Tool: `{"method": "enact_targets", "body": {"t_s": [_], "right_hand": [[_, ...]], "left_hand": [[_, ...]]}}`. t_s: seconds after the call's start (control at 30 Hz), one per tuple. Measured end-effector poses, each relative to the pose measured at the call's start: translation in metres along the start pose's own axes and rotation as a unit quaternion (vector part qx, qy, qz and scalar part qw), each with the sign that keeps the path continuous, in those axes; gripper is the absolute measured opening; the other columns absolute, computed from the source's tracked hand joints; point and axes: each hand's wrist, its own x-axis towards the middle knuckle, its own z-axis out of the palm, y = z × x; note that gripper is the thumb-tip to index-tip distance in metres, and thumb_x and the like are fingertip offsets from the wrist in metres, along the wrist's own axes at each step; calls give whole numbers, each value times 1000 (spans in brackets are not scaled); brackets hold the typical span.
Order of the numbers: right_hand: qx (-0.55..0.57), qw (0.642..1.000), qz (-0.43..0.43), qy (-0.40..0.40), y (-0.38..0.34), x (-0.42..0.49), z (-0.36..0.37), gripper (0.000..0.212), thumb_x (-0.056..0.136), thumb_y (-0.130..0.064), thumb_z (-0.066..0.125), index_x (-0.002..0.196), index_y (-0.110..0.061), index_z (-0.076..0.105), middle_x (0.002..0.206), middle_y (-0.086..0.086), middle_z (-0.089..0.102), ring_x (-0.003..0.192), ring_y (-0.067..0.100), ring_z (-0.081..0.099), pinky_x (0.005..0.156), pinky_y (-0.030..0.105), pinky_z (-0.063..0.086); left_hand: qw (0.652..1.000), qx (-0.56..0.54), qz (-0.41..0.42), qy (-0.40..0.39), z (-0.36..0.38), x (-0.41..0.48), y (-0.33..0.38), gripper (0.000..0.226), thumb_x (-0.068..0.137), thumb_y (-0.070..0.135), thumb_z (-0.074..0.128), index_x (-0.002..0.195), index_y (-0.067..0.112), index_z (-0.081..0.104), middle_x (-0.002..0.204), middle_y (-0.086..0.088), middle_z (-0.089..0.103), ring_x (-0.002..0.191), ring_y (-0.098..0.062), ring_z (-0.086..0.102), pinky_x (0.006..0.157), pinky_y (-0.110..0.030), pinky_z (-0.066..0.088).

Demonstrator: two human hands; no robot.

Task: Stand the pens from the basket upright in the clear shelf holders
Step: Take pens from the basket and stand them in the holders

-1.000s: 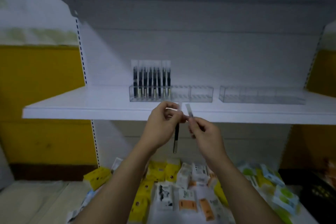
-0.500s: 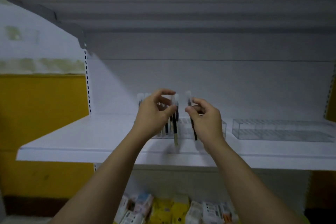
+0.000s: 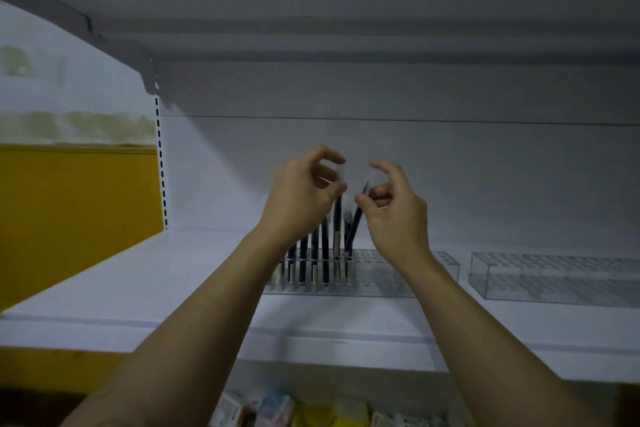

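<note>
Ctr of frame: L hand (image 3: 304,194) and R hand (image 3: 398,215) are raised side by side above the left end of a clear holder (image 3: 391,279), which sits on the white shelf (image 3: 145,291). L hand has fingers curled, thumb + forefinger pinching the top of an upright pen (image 3: 337,218). The pen has a dark barrel and its lower end reaches down into the holder. R hand is curled too, thumb + fingers pinching a tilted pen (image 3: 356,218). Its top leans to the right and its lower end is at the holder's top, just right of the upright one. Both pen tops are blurred. A row of standing pens (image 3: 313,260) fills the holder's left cells, partly behind the L wrist. A second clear holder (image 3: 554,277) sits at right of frame, apart from the first. Blurred packets (image 3: 277,409) show at the bottom edge, below the shelf. A yellow wall panel (image 3: 69,218) is at mid left.
</note>
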Motion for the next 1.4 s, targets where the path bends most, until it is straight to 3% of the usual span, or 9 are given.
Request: {"method": "enact_targets", "body": {"t_s": [0.4,0.5,0.57,0.63,0.77,1.07,1.17,1.27,1.4], "right_hand": [[18,1000,-5,-6,12,4,-5,47,87,-13,69,130,-26,53,76,-9,59,69,-9,57,62,2,44],[3,1000,-21,-20,7,2,-4,47,88,-14,69,130,-26,53,76,-10,58,68,-9,56,61,0,43],[-20,998,-40,-34,2,0,-4,46,88,-14,69,129,-27,53,75,-13,57,68,-5,58,63,3,45],[-47,996,-44,-62,0,-1,-4,46,88,-16,68,129,-28,53,74,-13,56,68,1,58,67,10,49],[-124,980,-15,-156,12,-8,0,50,89,-18,67,134,-33,50,80,-9,63,77,10,62,79,31,55],[-181,949,22,-258,17,-22,-8,82,91,-12,55,147,-52,9,80,4,68,73,20,65,77,41,57],[-188,941,35,-280,11,-21,-11,91,92,-12,57,148,-49,-4,95,4,69,82,19,65,84,37,56],[-187,944,43,-268,7,-27,-17,103,91,-13,61,145,-49,-19,125,4,59,103,19,60,92,34,51],[-207,948,37,-241,5,-36,-39,97,92,-17,63,150,-41,-10,143,-1,46,124,18,49,102,33,42]], "left_hand": [[999,0,-21,33,7,-9,-9,23,87,22,70,106,30,59,88,11,69,78,2,65,65,-10,51],[998,57,-12,19,12,-12,-13,23,86,24,70,107,27,60,90,10,68,81,-3,64,69,-19,54],[993,118,6,13,16,-11,-16,24,85,28,70,107,28,60,98,9,67,92,-8,62,82,-31,54],[981,191,19,9,19,-9,-18,26,85,34,69,109,29,60,110,7,63,107,-15,54,96,-37,44],[968,246,-26,-30,18,-4,-20,28,85,39,65,110,31,57,119,4,57,119,-22,46,106,-42,31],[962,270,-16,-40,18,-5,-22,23,88,40,63,109,31,58,116,9,63,123,-19,47,118,-53,8],[958,281,-11,-58,16,-7,-17,26,89,39,63,114,33,58,123,9,61,128,-17,44,118,-54,4],[949,307,3,-79,11,-16,-12,42,90,41,60,130,36,51,139,10,52,140,-15,33,117,-53,-3],[947,318,32,-45,8,-39,-7,58,89,37,61,143,33,39,148,9,43,144,-14,24,119,-48,-5]]}}
